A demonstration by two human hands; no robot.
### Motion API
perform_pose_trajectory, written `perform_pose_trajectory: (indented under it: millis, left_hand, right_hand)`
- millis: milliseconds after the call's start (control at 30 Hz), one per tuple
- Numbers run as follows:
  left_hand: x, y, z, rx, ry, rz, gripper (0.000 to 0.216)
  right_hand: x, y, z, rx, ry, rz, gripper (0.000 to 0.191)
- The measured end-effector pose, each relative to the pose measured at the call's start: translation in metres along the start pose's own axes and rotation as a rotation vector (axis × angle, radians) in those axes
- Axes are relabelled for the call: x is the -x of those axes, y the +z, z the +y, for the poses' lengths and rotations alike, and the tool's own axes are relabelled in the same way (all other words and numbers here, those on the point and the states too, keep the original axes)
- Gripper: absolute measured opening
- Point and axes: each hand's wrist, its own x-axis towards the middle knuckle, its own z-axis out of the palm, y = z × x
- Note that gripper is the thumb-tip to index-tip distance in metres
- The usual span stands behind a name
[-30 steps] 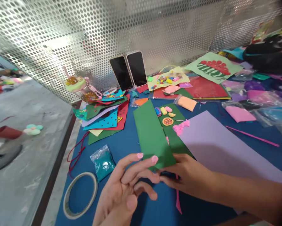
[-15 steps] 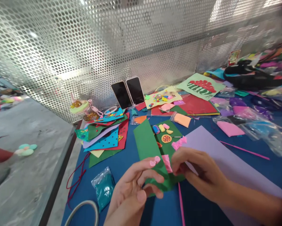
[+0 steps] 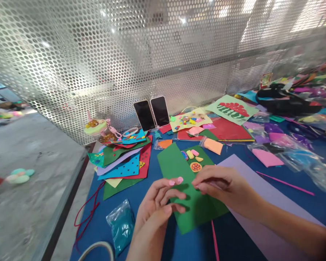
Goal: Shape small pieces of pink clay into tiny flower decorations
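Fingers [image 3: 163, 183] spread, left hand [image 3: 152, 214] seemingly keeps its pink dabs [image 3: 180, 179] from smearing; right hand [image 3: 225, 185], fingertips pressed together, contents unclear, is over green card [image 3: 170, 163], laid within reach.

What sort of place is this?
Probably a craft table: there's a folded green card, a pile of coloured sheets and a plastic bag of teal material, perhaps modelling clay.

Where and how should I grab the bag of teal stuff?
I'd pinch the bag by its clear flap at the far end, coming from above and the far left. That end looks flatter and looser, while the teal-filled body bulges. The left hand is close on the right, and a pale ring crowds the near-left.
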Motion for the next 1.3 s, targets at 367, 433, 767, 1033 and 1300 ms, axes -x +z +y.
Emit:
perform_pose_trajectory:
  millis: [367, 433, 767, 1033, 1300]
  left_hand:
    - [-0.004, -0.013, -0.023, 0.060, -0.118, -0.067, 0.039]
    - [-0.004, -0.013, -0.026, 0.077, -0.106, -0.075, 0.041]
    - [0.002, -0.006, -0.022, -0.072, -0.030, -0.107, 0.042]
    - [0.001, -0.007, -0.023, -0.294, 0.035, -0.099, 0.048]
    - [0.000, -0.017, -0.021, -0.627, 0.114, -0.205, 0.044]
  right_hand:
    - [0.008, 0.007, 0.011, -0.112, 0.090, 0.034, 0.028]
    - [0.009, 0.007, 0.013, -0.110, 0.112, 0.050, 0.027]
    - [0.015, 0.011, 0.015, -0.136, 0.141, 0.003, 0.035]
    - [0.011, 0.010, 0.010, 0.038, 0.160, 0.084, 0.032]
    - [0.008, 0.010, 0.015, 0.005, 0.199, 0.072, 0.029]
